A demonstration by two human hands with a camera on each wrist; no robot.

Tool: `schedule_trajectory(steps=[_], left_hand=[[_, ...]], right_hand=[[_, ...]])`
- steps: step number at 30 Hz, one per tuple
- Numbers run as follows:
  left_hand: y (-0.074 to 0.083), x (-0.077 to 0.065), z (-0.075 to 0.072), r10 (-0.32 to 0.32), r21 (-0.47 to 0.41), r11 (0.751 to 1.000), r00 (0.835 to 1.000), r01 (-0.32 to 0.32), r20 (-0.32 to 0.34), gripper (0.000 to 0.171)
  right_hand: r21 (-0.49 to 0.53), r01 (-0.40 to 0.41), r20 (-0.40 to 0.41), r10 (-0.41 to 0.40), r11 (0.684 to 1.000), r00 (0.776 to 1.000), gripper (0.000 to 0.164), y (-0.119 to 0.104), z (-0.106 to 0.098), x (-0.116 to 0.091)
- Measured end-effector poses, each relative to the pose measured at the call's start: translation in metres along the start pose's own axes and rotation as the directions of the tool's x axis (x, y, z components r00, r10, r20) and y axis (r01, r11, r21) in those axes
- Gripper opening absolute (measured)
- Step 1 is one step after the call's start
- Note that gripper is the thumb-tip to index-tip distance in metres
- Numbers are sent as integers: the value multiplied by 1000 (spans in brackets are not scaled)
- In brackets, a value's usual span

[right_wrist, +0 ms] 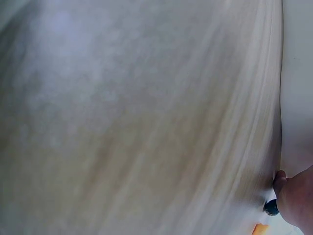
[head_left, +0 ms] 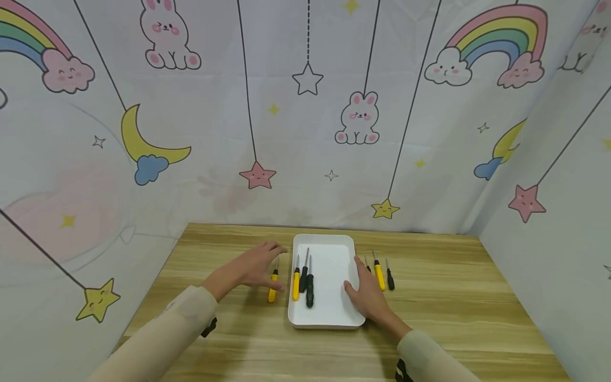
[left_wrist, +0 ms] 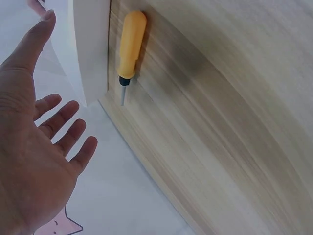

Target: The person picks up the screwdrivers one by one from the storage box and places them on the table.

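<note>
A white tray [head_left: 330, 324] holds a yellow screwdriver [head_left: 296, 286], a small black screwdriver [head_left: 303, 280] and a longer black one [head_left: 310, 293], all along its left side. Left of the tray, a yellow-handled screwdriver [left_wrist: 131, 41] lies on the table. My left hand [head_left: 255, 265] hovers over it with fingers spread, holding nothing; the left wrist view shows its palm apart from the handle. At the tray's right rim is my right hand [head_left: 371, 298], fingers along the outer side and thumb over the inside. The right wrist view shows only part of that hand.
Right of the tray, beyond my right hand, lie a yellow screwdriver [head_left: 379, 277], a black screwdriver [head_left: 390, 279] and another black one [head_left: 367, 265] partly hidden by the fingers. The wooden table [head_left: 444, 297] meets printed cloth walls [head_left: 305, 201] at its back and sides.
</note>
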State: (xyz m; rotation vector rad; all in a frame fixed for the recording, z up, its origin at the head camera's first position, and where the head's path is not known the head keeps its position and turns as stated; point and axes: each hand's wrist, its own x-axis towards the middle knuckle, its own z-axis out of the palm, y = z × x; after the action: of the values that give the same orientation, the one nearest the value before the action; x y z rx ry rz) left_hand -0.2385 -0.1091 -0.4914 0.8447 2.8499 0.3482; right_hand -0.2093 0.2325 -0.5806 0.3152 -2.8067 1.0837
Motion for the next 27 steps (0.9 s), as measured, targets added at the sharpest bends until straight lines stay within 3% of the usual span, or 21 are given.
schedule_trajectory(steps=[12, 27], left_hand=[[19, 3, -3, 62, -35, 997, 998, -62, -3, 101], [28, 12, 8, 56, -19, 998, 998, -56, -2, 103]], right_hand=[[-10, 11, 2, -11, 1000, 1000, 76, 1, 1, 0], [3, 27, -15, -27, 1000, 1000, 76, 0, 0, 1]])
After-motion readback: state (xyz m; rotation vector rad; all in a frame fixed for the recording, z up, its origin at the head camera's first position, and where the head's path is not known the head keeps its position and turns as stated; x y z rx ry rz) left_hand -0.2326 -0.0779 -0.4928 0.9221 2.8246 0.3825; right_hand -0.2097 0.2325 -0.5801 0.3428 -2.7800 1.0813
